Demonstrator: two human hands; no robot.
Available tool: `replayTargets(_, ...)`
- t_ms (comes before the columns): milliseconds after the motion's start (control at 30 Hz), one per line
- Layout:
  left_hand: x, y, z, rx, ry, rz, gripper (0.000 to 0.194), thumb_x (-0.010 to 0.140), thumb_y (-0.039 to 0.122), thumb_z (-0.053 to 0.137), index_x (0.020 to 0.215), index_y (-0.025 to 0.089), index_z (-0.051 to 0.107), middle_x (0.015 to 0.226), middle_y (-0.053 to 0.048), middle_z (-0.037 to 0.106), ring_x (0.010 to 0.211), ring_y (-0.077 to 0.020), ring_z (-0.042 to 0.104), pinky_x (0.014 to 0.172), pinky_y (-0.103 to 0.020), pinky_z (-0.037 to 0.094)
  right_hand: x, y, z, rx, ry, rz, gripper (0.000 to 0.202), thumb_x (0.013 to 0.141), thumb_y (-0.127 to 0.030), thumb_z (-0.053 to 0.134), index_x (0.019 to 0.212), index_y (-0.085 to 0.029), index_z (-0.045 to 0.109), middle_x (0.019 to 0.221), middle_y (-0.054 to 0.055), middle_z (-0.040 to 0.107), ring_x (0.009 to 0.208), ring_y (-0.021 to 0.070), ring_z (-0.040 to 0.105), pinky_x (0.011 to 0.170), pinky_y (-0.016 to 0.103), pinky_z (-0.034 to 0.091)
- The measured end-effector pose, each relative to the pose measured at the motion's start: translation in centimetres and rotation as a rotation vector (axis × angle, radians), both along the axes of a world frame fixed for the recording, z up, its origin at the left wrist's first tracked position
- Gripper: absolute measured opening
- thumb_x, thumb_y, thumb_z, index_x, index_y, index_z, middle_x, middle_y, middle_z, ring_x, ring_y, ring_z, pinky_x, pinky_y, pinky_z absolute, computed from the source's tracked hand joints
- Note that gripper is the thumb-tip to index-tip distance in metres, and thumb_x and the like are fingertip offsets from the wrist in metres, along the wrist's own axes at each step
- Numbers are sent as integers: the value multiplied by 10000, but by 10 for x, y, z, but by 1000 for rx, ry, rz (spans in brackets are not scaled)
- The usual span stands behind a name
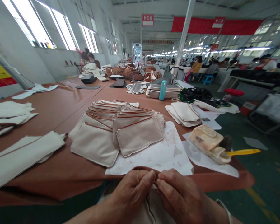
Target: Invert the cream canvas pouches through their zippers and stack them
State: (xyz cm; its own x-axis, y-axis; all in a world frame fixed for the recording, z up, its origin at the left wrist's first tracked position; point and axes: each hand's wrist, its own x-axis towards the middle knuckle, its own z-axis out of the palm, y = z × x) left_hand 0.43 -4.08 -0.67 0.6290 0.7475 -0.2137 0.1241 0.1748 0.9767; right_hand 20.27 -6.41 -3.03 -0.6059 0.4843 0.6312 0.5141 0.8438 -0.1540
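At the table's near edge, my left hand (135,189) and my right hand (177,191) are closed close together on a cream fabric piece (151,207) with a brown edge strip. Both thumbs and fingers pinch the strip at its top; the rest of the piece hangs below, partly hidden by my hands. Just beyond lies a fanned stack of cream fabric pieces (140,133) with brown trim, partly on a stained white sheet (175,152). To the right of the sheet stands a cut-open, dirty plastic container (205,138) with a yellow-handled brush (244,152) in it.
More cream pieces (28,152) lie at the left on the brown-covered table (67,174). A turquoise bottle (162,90) stands near stacked trimmed panels (151,93). Another cream stack (183,113) is at right. Several people sit in the background, near a blue stool (207,79).
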Motion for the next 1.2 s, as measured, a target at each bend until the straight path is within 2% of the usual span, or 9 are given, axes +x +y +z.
replayTargets(167, -1, -2, 0, -27, -5, -18, 575, 920, 652, 407, 658, 146, 487, 670, 17, 406, 631, -108, 306, 560, -215, 302, 2, -5, 7, 176, -145, -52, 260, 952, -56, 421, 1109, -43, 628, 988, 202, 752, 942, 296, 721, 756, 364, 613)
replayTargets(300, -3, -4, 4, -104, 51, -18, 283, 824, 401, 637, 764, 135, 560, 695, 20, 448, 648, -107, 344, 552, -207, 283, -1, -7, 4, 161, -134, -94, 276, 960, -64, 358, 1047, -82, 619, 903, 181, 738, 789, 266, 719, 646, 341, 591)
replayTargets(433, -2, -5, 6, -119, 123, -73, 56, 729, 202, 548, 716, 148, 542, 631, 37, 423, 585, -93, 334, 497, -208, 239, -6, -5, 0, -150, 9, -66, 238, 950, -80, 355, 888, -156, 572, 756, 88, 648, 688, 207, 638, 606, 292, 541)
replayTargets(633, -2, 0, -1, -130, 216, -195, 36, 618, 148, 466, 638, 174, 478, 595, 51, 425, 493, -66, 328, 426, -197, 205, -3, 10, 0, -916, 232, -28, 167, 950, -216, 438, 797, -187, 499, 717, -9, 535, 643, 133, 488, 580, 226, 422)
replayTargets(767, -5, 9, -6, -202, 226, -269, 35, 590, 147, 531, 616, 153, 555, 572, 46, 452, 491, -71, 355, 426, -188, 246, -1, 15, -13, -1165, 420, 40, 252, 975, -362, 482, 810, -173, 505, 716, -29, 457, 664, 125, 402, 598, 230, 352)
replayTargets(900, -6, 15, -6, -338, 171, -190, 80, 580, 186, 625, 644, 139, 617, 551, 40, 509, 445, -67, 383, 422, -182, 278, 2, 15, -14, -1449, 639, 125, 348, 955, -500, 514, 838, -173, 501, 708, -38, 421, 608, 107, 335, 528, 213, 277)
replayTargets(1000, -6, 16, -6, -394, 55, -150, 167, 599, 238, 681, 721, 125, 664, 610, 19, 560, 477, -74, 423, 466, -188, 324, 7, 15, -1, -1409, 632, 114, 378, 983, -507, 454, 831, -167, 522, 740, -18, 448, 652, 122, 375, 570, 223, 314)
replayTargets(1100, -5, 15, -8, -328, -1, -112, 165, 677, 274, 671, 706, 113, 657, 688, -5, 557, 569, -91, 429, 518, -197, 328, 10, 14, 9, -1315, 519, 153, 311, 968, -469, 483, 927, -167, 548, 806, 3, 490, 722, 147, 423, 634, 245, 361)
replayTargets(1200, -4, 15, -7, -170, 76, -71, 181, 741, 267, 606, 634, 122, 599, 698, -1, 515, 645, -114, 420, 570, -205, 340, 8, 10, 7, -1179, 411, 132, 195, 847, -275, 634, 991, -182, 542, 854, 9, 524, 716, 150, 442, 620, 249, 363)
